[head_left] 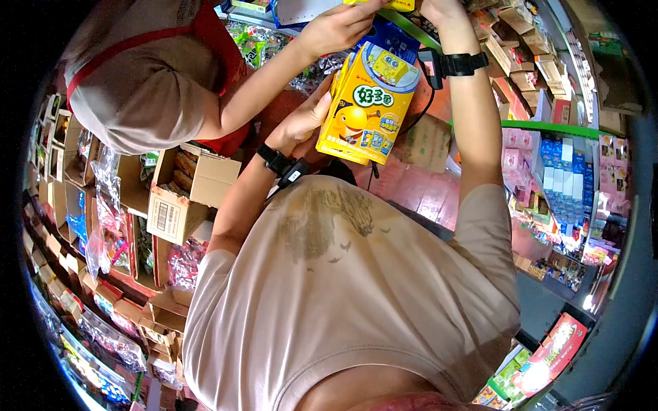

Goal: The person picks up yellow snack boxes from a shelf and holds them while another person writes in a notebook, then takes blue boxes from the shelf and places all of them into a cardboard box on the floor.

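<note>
My left hand [308,118] is closed on a stack of yellow snack boxes [367,109], its thumb on their left edge. The front box shows a cartoon fish, Chinese lettering and a yellow sponge character. My right hand [440,9] reaches up to the top edge of the head view, where its fingers are mostly cut off. Just left of it is another yellow box [401,4], partly out of view. A co-worker's hand [339,31] touches that box from the left.
The co-worker [151,89] stands close on the left, in a cap and red apron. Open cartons of packaged snacks [179,198] line the left side. More cartons [524,41] stand at upper right, beside a green-edged shelf [548,128] with small boxes. A dark cable [423,113] hangs behind the yellow boxes.
</note>
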Available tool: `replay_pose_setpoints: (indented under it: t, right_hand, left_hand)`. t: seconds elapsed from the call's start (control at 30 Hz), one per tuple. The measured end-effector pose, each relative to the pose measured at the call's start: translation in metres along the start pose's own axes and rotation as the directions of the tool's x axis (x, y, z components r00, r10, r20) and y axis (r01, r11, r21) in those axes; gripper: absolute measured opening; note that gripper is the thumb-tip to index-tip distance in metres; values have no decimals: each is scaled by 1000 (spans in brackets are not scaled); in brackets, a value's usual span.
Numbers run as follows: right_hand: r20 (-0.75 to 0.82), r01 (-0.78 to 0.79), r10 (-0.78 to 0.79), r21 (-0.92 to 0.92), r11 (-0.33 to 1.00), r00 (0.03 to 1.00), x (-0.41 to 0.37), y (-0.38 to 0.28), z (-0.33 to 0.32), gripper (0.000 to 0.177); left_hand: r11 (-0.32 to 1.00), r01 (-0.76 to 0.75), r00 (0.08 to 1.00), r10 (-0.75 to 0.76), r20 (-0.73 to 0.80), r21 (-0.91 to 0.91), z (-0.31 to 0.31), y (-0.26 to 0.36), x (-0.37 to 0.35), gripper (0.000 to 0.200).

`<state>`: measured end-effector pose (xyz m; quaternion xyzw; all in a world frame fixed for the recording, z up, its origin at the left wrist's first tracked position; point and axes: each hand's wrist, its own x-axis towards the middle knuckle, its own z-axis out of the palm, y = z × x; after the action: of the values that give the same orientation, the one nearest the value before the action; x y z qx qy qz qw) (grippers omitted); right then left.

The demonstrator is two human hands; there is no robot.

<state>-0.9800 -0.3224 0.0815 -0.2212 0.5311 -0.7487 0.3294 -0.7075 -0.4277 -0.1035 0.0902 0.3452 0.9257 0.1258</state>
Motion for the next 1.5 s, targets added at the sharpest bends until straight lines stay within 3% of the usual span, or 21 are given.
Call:
replay_pose_setpoints:
  t: [0.17, 0.23, 0.3, 0.4, 0.57, 0.87, 0.97, 1.0, 1.07, 1.2, 1.23, 1.3, 1.37, 1.43, 1.5]
  right_hand:
    - [22, 30, -29, -26, 999, 999, -4, -3, 3, 35]
    - [-120, 121, -128, -59, 991, 984, 0, 2, 0, 35]
    - [-163, 147, -155, -59, 987, 974, 2, 6, -10, 37]
    - [118, 59, -71, 101, 993, 990, 1, 2, -12, 41]
    - [139, 55, -62, 52, 997, 988, -4, -1, -9, 43]
    - [241, 34, -85, 208, 978, 967, -2, -2, -1, 51]
    - [205, 64, -109, 218, 974, 973, -14, -5, 6, 60]
    - [124, 103, -124, 166, 981, 984, -20, -7, 13, 63]
    - [31, 179, -183, 108, 978, 983, -19, -9, 18, 69]
    - [60, 119, -130, 167, 979, 990, -25, -10, 20, 64]
    - [-69, 25, -23, 34, 999, 997, -21, -5, -17, 62]
    - [-107, 66, -83, -153, 986, 991, -19, -1, -17, 74]
    - [-93, 68, -78, -112, 991, 993, -20, 1, -15, 70]
    - [-133, 78, -97, -143, 987, 986, -22, 2, -10, 68]
    - [-131, 75, -89, -110, 991, 987, -21, 2, -8, 65]
  left_hand:
    - [971, -16, 1000, 10, 28, 237, -25, -14, 8, 105]
    - [971, -43, 998, 33, 47, 235, -24, -12, 8, 107]
    - [971, -35, 998, 23, 55, 235, -25, -13, 9, 108]
    - [966, -27, 999, 16, 48, 257, -27, -15, 11, 109]
    - [975, -43, 999, 39, 19, 218, -26, -20, 15, 107]
    - [987, -61, 998, 59, 20, 146, -24, -21, 13, 100]
    - [952, -11, 1000, 12, -1, 305, -17, -10, 10, 97]
    - [997, 15, 1000, -16, 9, 76, -1, -2, 4, 96]
    - [998, -46, 999, 44, 23, 52, -2, -6, 8, 96]
    - [991, -61, 998, 62, 2, 118, -10, -10, 13, 100]
    - [991, -63, 998, 62, 9, 114, -13, -13, 15, 100]
    - [990, -73, 997, 74, -2, 119, -21, -25, 17, 103]
    - [996, -38, 999, 37, 18, 86, -27, -31, 20, 110]
    - [990, -66, 998, 63, 29, 125, -23, -23, 22, 116]
    - [973, 19, 999, -11, -36, 232, -7, -1, 13, 119]
